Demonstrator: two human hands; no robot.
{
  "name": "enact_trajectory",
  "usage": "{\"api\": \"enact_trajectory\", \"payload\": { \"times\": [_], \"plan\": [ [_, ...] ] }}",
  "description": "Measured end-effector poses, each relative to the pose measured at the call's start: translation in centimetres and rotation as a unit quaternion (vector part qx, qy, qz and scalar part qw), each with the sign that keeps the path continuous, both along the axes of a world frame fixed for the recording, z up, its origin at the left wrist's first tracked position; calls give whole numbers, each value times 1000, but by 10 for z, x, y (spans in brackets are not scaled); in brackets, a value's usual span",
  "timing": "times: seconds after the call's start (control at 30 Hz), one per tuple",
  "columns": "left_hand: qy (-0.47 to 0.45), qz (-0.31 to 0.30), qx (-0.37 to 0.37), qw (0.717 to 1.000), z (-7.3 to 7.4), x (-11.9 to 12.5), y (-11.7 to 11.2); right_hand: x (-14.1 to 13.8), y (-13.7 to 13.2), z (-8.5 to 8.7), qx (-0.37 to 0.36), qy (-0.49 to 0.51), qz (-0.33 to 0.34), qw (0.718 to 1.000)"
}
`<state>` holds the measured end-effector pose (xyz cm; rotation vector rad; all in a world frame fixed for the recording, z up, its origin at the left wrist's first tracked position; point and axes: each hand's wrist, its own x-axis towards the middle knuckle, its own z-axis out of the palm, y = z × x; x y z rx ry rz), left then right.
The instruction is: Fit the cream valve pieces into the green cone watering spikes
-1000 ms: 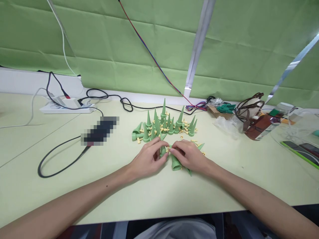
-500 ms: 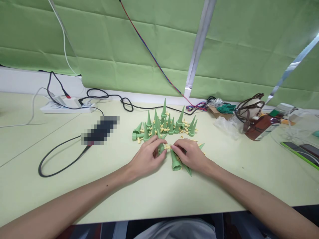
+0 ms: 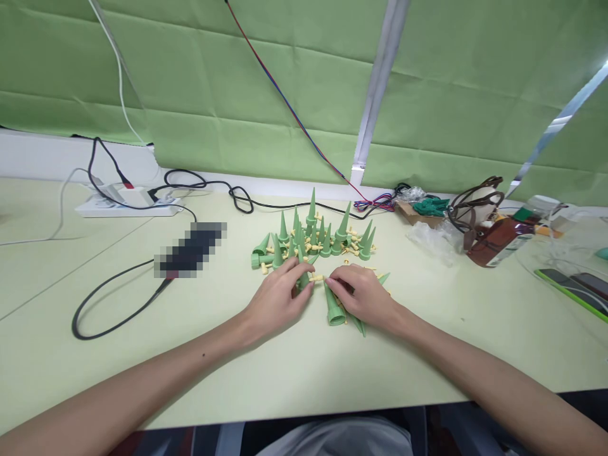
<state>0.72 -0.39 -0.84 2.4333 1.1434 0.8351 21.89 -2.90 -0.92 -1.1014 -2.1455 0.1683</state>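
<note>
My left hand (image 3: 280, 292) is closed around an upright green plastic spike (image 3: 303, 273), its thumb and fingers on either side of the cone. A small yellow valve (image 3: 316, 277) sticks out sideways from that spike toward my right hand (image 3: 358, 290). The fingers of my right hand are curled together close to the valve's end; what they pinch is hidden. Under them a green cone (image 3: 335, 311) lies on the table, its open wide end facing me. More green and yellow parts lie partly covered beneath my right hand.
Behind my hands stands a cluster of green spikes (image 3: 325, 240) with yellow valves among them. A power strip (image 3: 128, 204) and a blurred-out dark device (image 3: 192, 250) with a black cable are at left. At right lie a brown bottle (image 3: 503, 239), plastic bags (image 3: 437, 240) and a phone (image 3: 567, 288).
My left hand and the spike in it have shifted slightly left, leaving more of the yellow valve showing. My right hand stays nearly in place.
</note>
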Motion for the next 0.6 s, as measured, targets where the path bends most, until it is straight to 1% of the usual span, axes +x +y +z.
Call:
{"api": "enact_trajectory", "payload": {
  "times": [0.2, 0.4, 0.6],
  "plan": [
    [46, -8, 30, 998, 0, -2, 1, -1, 0, 0, -5, -2, 2, 1000],
    [149, -5, 100, 984, 1, -1, -1, -1, 0, 0, -12, -4, 1, 1000],
    [152, -8, 106, 983, 0, -1, 0, -1, 0, -1, -11, -9, 0, 1000]
  ]
}}
